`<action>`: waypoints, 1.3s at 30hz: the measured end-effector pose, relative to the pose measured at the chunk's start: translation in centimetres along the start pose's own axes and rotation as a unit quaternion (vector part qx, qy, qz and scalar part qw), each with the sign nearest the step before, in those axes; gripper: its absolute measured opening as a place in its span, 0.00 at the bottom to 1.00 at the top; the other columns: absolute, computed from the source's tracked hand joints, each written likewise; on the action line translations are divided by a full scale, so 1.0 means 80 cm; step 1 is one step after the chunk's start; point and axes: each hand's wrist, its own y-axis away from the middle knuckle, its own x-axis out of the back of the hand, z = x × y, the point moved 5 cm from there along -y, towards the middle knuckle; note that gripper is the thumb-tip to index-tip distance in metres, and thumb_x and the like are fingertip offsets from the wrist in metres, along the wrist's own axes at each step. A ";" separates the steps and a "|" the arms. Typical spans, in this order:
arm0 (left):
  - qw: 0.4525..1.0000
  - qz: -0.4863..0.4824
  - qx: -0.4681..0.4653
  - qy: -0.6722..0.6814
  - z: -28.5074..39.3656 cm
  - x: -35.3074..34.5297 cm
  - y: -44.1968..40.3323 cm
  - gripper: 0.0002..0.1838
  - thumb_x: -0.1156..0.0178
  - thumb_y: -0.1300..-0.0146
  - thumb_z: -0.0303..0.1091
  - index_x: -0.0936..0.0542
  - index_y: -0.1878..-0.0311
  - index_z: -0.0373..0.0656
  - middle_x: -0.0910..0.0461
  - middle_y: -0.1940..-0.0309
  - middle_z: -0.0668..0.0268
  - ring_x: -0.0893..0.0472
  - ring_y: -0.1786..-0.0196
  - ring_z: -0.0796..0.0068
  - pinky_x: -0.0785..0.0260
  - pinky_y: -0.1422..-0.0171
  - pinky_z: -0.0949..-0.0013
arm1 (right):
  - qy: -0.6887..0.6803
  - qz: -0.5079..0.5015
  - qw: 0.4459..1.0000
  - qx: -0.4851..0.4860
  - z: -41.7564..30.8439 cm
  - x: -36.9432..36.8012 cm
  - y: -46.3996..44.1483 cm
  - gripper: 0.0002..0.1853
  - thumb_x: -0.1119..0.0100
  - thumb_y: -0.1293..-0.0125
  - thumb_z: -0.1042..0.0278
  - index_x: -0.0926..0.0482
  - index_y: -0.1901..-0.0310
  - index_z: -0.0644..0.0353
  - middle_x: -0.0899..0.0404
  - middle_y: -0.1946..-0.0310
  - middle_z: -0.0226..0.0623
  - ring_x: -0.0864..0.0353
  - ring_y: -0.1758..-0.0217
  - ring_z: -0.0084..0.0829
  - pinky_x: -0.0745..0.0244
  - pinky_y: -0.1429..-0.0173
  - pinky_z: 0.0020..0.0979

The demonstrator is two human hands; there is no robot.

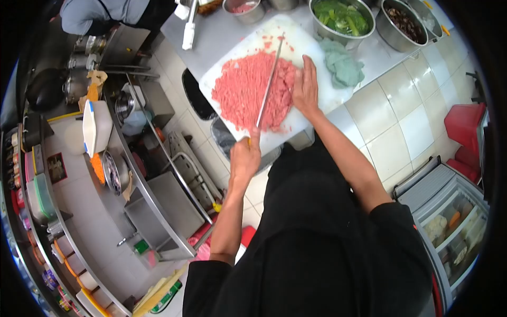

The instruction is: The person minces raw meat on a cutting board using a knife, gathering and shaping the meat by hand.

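- Hands, head view: L hand (245,158) closed round the handle of a long knife (270,84). R hand (306,87) open, fingers extended & close together, gripping nothing visible; can't tell if its near side touches the meat.
- Step, as judged: L hand has the blade laid lengthwise over finely chopped pink meat (240,87), tip toward just past 12 o'clock. Can't tell if the edge is pressed in or resting on top.
- Any blade shift calls for a firm L grip & R fingers kept clear, as they're near it.
- Meat vs. hands: spread approx. mid-board, at 12 o'clock from L hand, 9 o'clock from R hand. Loose bits lie by the knife tip.
- Under it: white cutting board (330,100), set askew on a steel table (211,39).
- Around, from R hand: green cloth (343,63) at 2 o'clock, partly on the board; bowl (344,38) w/ leafy greens (340,18) at 1 o'clock; bowl (388,31) w/ dark pieces (404,21) at 2 o'clock, farther off.
- Co-worker's grey sleeve (124,13) at 11 o'clock, well apart.
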 end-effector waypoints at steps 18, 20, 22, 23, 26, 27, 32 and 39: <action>0.997 0.050 -0.051 -0.017 -0.051 -0.039 -0.007 0.32 0.56 0.21 0.54 0.22 0.68 0.32 0.20 0.75 0.41 0.22 0.70 0.32 0.31 0.63 0.44 | -0.022 -0.021 0.999 -0.025 -0.006 -0.004 0.004 0.34 0.65 0.19 0.48 0.42 0.27 0.73 0.41 0.28 0.63 0.40 0.25 0.59 0.44 0.21 0.46; 0.998 0.033 -0.045 -0.017 -0.033 -0.028 -0.016 0.32 0.55 0.21 0.54 0.22 0.68 0.32 0.19 0.74 0.41 0.22 0.69 0.30 0.30 0.62 0.44 | -0.055 -0.025 0.997 -0.044 -0.006 -0.002 0.002 0.32 0.64 0.19 0.53 0.42 0.26 0.72 0.40 0.27 0.61 0.40 0.24 0.58 0.44 0.21 0.44; 0.999 0.019 -0.007 0.044 -0.001 0.011 0.016 0.32 0.55 0.21 0.54 0.22 0.68 0.32 0.19 0.74 0.42 0.21 0.69 0.31 0.30 0.62 0.45 | -0.017 -0.028 0.999 -0.036 -0.007 0.000 0.013 0.32 0.64 0.19 0.52 0.42 0.26 0.72 0.40 0.27 0.61 0.40 0.24 0.58 0.45 0.21 0.44; 0.992 0.043 -0.033 0.113 0.003 0.013 0.012 0.32 0.54 0.21 0.54 0.22 0.69 0.33 0.24 0.77 0.51 0.26 0.72 0.48 0.33 0.66 0.53 | 0.000 -0.020 1.000 -0.020 -0.005 -0.003 0.002 0.32 0.64 0.19 0.52 0.42 0.26 0.72 0.40 0.27 0.61 0.40 0.24 0.58 0.45 0.21 0.44; 0.958 0.112 -0.109 0.241 -0.029 -0.017 0.011 0.32 0.53 0.21 0.56 0.22 0.69 0.34 0.31 0.82 0.71 0.33 0.78 0.81 0.38 0.74 0.69 | 0.010 -0.024 1.000 -0.017 -0.008 -0.002 0.002 0.32 0.64 0.19 0.51 0.42 0.26 0.72 0.40 0.27 0.62 0.40 0.24 0.59 0.46 0.21 0.44; 0.989 0.090 -0.068 0.094 -0.068 -0.044 -0.009 0.33 0.53 0.22 0.57 0.22 0.70 0.34 0.30 0.81 0.71 0.31 0.77 0.80 0.36 0.73 0.67 | 0.001 -0.024 1.000 -0.014 -0.007 -0.004 -0.002 0.34 0.64 0.19 0.49 0.42 0.26 0.72 0.41 0.27 0.62 0.40 0.24 0.59 0.45 0.21 0.45; 0.997 0.016 -0.007 0.079 -0.004 0.023 0.011 0.33 0.53 0.22 0.56 0.22 0.70 0.31 0.24 0.80 0.52 0.26 0.76 0.65 0.31 0.67 0.57 | -0.005 -0.029 1.000 -0.006 -0.001 -0.003 0.003 0.36 0.63 0.20 0.45 0.42 0.27 0.72 0.42 0.27 0.64 0.41 0.24 0.59 0.44 0.21 0.45; 0.995 0.020 -0.029 -0.094 -0.071 -0.038 -0.021 0.32 0.54 0.21 0.56 0.19 0.65 0.33 0.27 0.80 0.68 0.28 0.76 0.78 0.34 0.71 0.66 | 0.005 -0.029 1.000 -0.010 -0.004 -0.008 0.001 0.36 0.63 0.19 0.45 0.42 0.26 0.72 0.41 0.28 0.63 0.40 0.25 0.59 0.44 0.21 0.45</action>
